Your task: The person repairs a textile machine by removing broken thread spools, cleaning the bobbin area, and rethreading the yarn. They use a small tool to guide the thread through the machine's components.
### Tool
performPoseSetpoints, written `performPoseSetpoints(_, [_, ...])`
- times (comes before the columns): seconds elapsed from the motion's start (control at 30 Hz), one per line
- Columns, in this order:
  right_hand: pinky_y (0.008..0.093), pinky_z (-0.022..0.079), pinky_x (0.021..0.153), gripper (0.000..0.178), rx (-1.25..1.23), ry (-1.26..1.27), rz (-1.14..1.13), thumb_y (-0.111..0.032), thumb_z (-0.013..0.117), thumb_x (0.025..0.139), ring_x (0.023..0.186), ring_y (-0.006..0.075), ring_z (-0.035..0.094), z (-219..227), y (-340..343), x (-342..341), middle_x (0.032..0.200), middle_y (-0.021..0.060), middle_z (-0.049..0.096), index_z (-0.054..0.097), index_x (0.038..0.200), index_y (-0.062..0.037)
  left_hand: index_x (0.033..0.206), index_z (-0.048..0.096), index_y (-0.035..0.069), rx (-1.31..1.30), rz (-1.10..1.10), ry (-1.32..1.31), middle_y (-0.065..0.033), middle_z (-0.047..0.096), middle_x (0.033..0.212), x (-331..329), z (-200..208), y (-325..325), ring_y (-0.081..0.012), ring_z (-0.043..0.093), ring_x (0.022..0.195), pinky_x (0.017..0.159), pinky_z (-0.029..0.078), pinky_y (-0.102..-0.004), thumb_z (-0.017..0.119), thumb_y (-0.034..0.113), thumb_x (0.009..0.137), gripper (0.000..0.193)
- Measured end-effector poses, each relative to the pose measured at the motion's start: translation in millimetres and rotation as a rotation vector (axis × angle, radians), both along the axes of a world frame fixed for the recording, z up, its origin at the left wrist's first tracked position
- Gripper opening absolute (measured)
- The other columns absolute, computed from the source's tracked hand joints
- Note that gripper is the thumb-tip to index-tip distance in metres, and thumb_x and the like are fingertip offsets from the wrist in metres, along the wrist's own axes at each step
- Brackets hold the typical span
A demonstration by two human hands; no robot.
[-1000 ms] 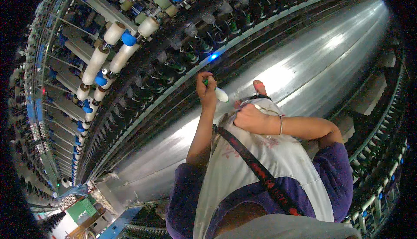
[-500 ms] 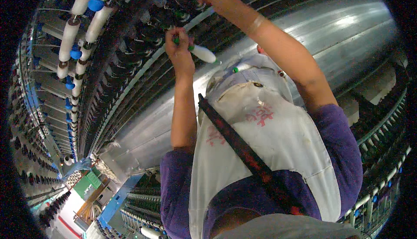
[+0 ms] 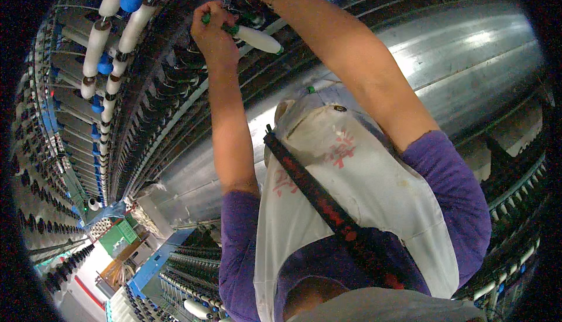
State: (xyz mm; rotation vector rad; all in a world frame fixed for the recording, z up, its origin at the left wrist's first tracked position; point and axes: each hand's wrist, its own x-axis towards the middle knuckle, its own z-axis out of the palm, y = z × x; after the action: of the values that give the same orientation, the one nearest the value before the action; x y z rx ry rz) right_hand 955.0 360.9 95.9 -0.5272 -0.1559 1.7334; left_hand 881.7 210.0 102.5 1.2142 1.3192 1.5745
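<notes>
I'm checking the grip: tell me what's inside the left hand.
A white bobbin juts from the left hand, green showing at the grip. Whatever the hand covers cannot be seen.

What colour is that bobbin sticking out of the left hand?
The bobbin is white with green ends; the head view shows it best.

Dim, grainy, with glare on metal floor [image 3: 445, 67]
</notes>
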Motion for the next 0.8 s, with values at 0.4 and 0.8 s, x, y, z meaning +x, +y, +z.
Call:
performPoseSetpoints(0.4, [0.0263,0.035,0.037,0.025,0.043,-0.538,0.134,-0.009,0.063,0.081,0.036,0.0142,0.041,0,-14,27,0.048,0.0066,0.052,0.059,0.057,-0.0033,0.108,0.054,-0.001,-0.224,-0.325,-0.463,0.0025,0.037,0.058,-28,1,92,-0.0105,0.037,0.052,0.054,0.039,-0.0304,0.055,0.029,0.093,0.034])
performPoseSetpoints(0.8, [0.0207,0.037,0.044,0.015,0.367,-0.850,-0.387,-0.017,0.062,0.089,0.053,0.0051,0.050,-72,-125,71,0.063,-0.0013,0.056,0.057,0.080,-0.0057,0.084,0.064,0.005,-0.181,-0.235,0.274,-0.0017,0.060,0.071,3,-40,4,-0.0118,0.051,0.060,0.051,0.039,-0.0269,0.057,0.011,0.088,0.010])
